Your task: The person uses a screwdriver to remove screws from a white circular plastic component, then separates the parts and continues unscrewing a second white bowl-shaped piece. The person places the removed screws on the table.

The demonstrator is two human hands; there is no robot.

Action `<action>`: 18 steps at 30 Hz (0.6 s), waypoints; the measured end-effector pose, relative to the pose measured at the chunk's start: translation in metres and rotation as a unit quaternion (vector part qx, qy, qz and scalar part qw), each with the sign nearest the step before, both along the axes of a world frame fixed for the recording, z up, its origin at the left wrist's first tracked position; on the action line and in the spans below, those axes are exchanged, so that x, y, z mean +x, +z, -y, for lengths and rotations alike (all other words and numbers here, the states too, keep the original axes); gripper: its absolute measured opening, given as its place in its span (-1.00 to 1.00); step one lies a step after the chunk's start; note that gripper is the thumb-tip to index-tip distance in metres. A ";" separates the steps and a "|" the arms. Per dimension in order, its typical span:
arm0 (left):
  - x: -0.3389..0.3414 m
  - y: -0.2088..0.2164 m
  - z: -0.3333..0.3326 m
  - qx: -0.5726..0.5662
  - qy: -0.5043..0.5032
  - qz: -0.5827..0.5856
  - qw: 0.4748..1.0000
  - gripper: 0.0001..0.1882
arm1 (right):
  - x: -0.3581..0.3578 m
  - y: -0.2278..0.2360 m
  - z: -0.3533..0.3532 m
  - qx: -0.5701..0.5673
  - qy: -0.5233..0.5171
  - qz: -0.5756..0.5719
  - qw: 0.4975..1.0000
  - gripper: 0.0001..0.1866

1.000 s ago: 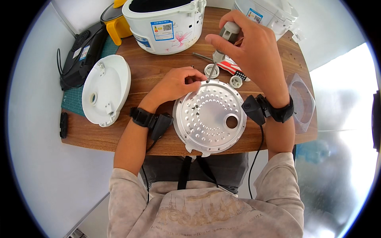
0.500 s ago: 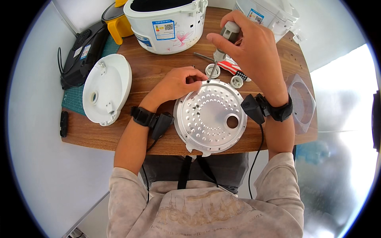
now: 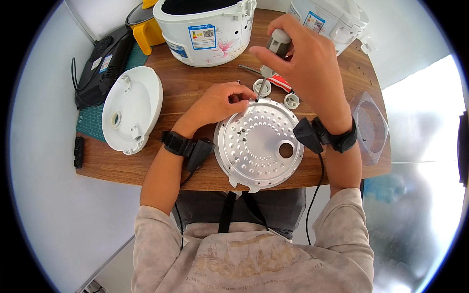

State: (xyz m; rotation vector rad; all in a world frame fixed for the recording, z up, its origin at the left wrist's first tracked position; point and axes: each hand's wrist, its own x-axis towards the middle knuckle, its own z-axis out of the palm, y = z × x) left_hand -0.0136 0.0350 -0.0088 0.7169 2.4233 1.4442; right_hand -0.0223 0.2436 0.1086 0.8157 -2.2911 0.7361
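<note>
A round silvery metal plate (image 3: 264,138) with rows of dimples and one larger hole lies near the table's front edge. At its far rim, my left hand (image 3: 220,101) is closed, index finger and thumb against the edge; whether a small part is pinched there is hidden. My right hand (image 3: 315,63) grips a screwdriver (image 3: 279,44) with a grey handle, held steeply. Its tip meets the rim right by my left fingertips. A few small dark screws (image 3: 243,131) rest on the plate. Just beyond it sit a white plastic ring (image 3: 262,88) and a smaller white cap (image 3: 291,101).
A white rice cooker body (image 3: 207,51) stands at the back, another white cooker (image 3: 332,22) behind my right hand. To the left are a white lid (image 3: 149,97), black device (image 3: 115,61) and yellow-handled jug (image 3: 142,38). A clear plastic frame (image 3: 369,146) lies at right.
My right hand and the screwdriver handle have shifted slightly left and turned a little, while the tip stays at the rim. My left hand and the plate have not visibly moved.
</note>
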 end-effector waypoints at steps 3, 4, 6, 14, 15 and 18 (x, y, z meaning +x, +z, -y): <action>0.000 -0.002 0.000 0.008 0.000 -0.008 1.000 -0.74 | 0.001 -0.004 0.001 -0.002 0.035 -0.040 0.999 -0.60; -0.001 -0.002 -0.001 0.010 -0.001 -0.008 1.000 -0.74 | 0.001 -0.004 0.002 -0.003 0.049 -0.054 0.997 -0.60; -0.001 -0.003 0.000 0.007 -0.001 -0.012 1.000 -0.74 | 0.000 -0.004 0.003 -0.003 0.043 -0.075 0.996 -0.60; 0.000 -0.002 0.000 0.013 -0.003 -0.008 1.000 -0.74 | 0.006 -0.003 0.004 -0.002 0.050 -0.054 0.997 -0.59; 0.000 -0.002 0.000 0.013 -0.003 -0.011 1.000 -0.74 | 0.005 -0.004 0.004 -0.007 0.051 -0.068 0.996 -0.59; -0.002 -0.003 0.000 0.009 -0.004 -0.011 1.000 -0.74 | 0.002 -0.004 0.004 -0.007 0.050 -0.087 0.995 -0.58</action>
